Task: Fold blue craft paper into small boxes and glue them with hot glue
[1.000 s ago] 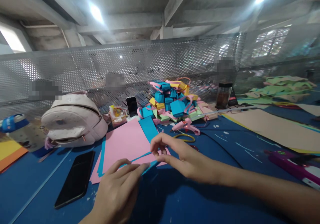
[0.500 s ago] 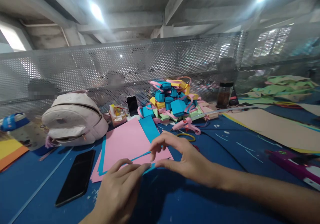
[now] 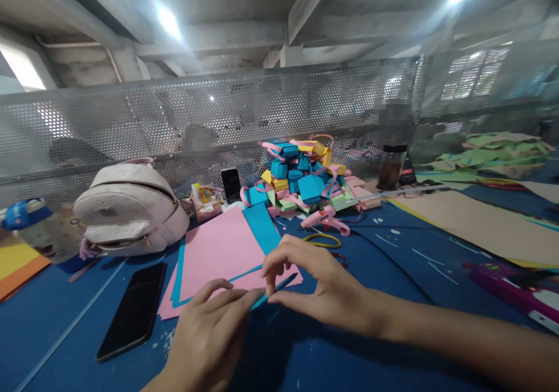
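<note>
A narrow blue paper strip (image 3: 286, 282) runs slantwise between my two hands, low in front of me. My left hand (image 3: 213, 328) pinches its near end, with part of the strip hidden under the fingers. Thumb and fingertips of my right hand (image 3: 312, 275) close on the strip just beside the left fingertips, and its far end sticks out beyond them. Behind the hands lies a stack of pink paper sheets (image 3: 218, 249) with blue sheets (image 3: 262, 226) among them. Another thin blue strip (image 3: 244, 274) rests on the pink paper.
A pink hot glue gun (image 3: 325, 220) lies before a pile of folded paper boxes (image 3: 301, 173). Scissors (image 3: 323, 240) are behind my right hand. At left are a black phone (image 3: 133, 307), a white backpack (image 3: 131, 208) and a bottle (image 3: 48, 232). A purple tool (image 3: 515, 290) lies right.
The blue strip has turned, so more of its far end shows past my right fingertips. My right thumb and fingers have come closer together on it. My left hand is nearly still.
</note>
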A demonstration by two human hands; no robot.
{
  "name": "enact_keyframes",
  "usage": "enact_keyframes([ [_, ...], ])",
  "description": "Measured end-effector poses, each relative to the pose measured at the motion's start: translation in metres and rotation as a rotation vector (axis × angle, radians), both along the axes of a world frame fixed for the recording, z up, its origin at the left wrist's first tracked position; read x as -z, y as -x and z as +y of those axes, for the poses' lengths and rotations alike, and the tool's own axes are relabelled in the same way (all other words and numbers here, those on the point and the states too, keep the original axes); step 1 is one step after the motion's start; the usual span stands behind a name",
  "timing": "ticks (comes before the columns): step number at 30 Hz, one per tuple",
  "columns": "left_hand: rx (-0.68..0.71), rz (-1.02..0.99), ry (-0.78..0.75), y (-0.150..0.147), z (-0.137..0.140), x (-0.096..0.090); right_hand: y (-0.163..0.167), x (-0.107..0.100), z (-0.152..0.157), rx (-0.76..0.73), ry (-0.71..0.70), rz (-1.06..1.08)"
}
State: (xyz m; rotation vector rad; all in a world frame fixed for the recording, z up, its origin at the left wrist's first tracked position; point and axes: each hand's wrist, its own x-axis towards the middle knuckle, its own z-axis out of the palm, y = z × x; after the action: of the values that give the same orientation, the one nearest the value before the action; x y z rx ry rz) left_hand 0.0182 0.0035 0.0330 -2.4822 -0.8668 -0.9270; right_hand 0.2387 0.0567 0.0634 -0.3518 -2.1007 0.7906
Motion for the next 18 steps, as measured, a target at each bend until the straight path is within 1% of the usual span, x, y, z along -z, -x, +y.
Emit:
enact_keyframes([
  [4, 0.041, -0.024, 0.037, -0.0008, -0.0017, -0.0017, 0.0035, -0.0003, 0.0013, -0.042, 0.258, 0.046],
  [7, 0.052, -0.031, 0.079, 0.0013, -0.0027, -0.0001, 0.0054, -0.0019, 0.0011, -0.063, 0.376, 0.087],
  [12, 0.040, -0.038, 0.124, 0.0052, -0.0034, 0.0036, 0.0058, -0.0037, 0.0019, -0.062, 0.399, 0.108],
  [14, 0.033, -0.049, 0.146, 0.0049, -0.0034, 0.0022, 0.0053, -0.0040, 0.0037, -0.063, 0.404, 0.112],
  [18, 0.054, -0.099, 0.131, 0.0034, -0.0031, -0.0034, 0.0036, -0.0058, 0.0092, -0.065, 0.384, 0.121],
])
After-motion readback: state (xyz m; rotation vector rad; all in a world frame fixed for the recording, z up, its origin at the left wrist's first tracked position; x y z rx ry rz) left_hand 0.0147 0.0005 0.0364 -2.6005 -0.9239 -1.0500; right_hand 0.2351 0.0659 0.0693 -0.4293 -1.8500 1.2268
